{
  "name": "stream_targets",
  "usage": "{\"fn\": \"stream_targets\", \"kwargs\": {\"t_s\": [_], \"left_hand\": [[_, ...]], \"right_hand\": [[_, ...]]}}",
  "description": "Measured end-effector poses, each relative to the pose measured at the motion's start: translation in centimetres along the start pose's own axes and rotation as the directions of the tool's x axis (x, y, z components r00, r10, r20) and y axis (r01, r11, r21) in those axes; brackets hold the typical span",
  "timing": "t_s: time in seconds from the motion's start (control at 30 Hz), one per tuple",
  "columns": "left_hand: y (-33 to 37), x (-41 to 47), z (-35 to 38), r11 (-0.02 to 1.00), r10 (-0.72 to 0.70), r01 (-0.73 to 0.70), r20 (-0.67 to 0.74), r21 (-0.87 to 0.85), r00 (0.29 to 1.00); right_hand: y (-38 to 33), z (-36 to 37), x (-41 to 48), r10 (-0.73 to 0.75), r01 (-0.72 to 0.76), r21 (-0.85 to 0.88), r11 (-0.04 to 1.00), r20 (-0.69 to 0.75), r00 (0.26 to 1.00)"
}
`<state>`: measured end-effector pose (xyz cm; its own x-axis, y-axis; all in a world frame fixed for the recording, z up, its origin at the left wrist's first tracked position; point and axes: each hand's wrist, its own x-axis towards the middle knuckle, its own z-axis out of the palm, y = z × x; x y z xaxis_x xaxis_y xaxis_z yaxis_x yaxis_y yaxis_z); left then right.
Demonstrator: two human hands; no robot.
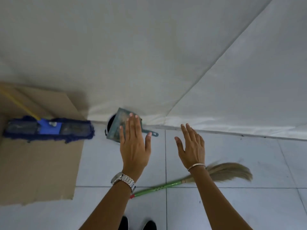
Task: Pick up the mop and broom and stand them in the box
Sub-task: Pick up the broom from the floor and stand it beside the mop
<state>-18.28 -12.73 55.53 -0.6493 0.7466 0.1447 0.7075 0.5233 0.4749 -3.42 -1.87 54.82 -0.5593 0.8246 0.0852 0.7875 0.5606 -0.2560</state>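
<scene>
A flat blue mop [49, 129] with a yellow handle rests on the brown cardboard box [39, 165] at the left, its handle slanting up to the left. On the tiled floor lies a grass broom [229, 171] with a green handle, running from under my left wrist to the right behind my right forearm. Held out in mid air with fingers spread and nothing in it, my left hand [134, 146] is in front of a dustpan. My right hand [192, 146] is likewise open and empty, above the broom.
A teal dustpan [116, 127] leans on a dark round bin [110, 125] at the foot of the white fabric wall [149, 55]. Pale floor tiles [249, 196] spread to the right. My dark shoes [137, 224] show at the bottom edge.
</scene>
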Motion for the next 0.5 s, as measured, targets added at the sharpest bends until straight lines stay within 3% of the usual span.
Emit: {"fn": "stream_targets", "kwargs": {"t_s": [0.07,0.17,0.3,0.37,0.43,0.5], "left_hand": [[-1.9,-2.1,6.7,0.995,-0.103,0.103,0.007,-0.005,0.995],[-5.9,-7.7,18.1,0.964,-0.266,0.262,0.127,0.053,0.955],[-11.6,-16.8,32.0,0.905,-0.423,0.392,0.263,0.163,0.867],[-13.8,-19.6,37.2,0.852,-0.523,0.494,0.258,0.172,0.813],[-15.7,-22.7,42.6,0.730,-0.679,0.670,0.259,0.135,0.687],[-16.7,-23.9,45.7,0.507,-0.832,0.862,0.277,0.029,0.480]], "right_hand": [[2.8,5.7,-0.8,-0.011,0.011,0.008,1.000,0.042,0.999],[7.9,16.0,-3.9,-0.072,0.073,0.000,0.997,0.148,0.986],[14.8,29.7,-9.1,-0.119,0.151,-0.056,0.987,0.382,0.916],[17.2,34.9,-10.7,-0.125,0.175,-0.064,0.982,0.473,0.872],[19.9,40.7,-13.0,-0.132,0.191,-0.054,0.980,0.542,0.830],[21.2,44.2,-14.4,-0.127,0.183,-0.037,0.983,0.585,0.801]]}}
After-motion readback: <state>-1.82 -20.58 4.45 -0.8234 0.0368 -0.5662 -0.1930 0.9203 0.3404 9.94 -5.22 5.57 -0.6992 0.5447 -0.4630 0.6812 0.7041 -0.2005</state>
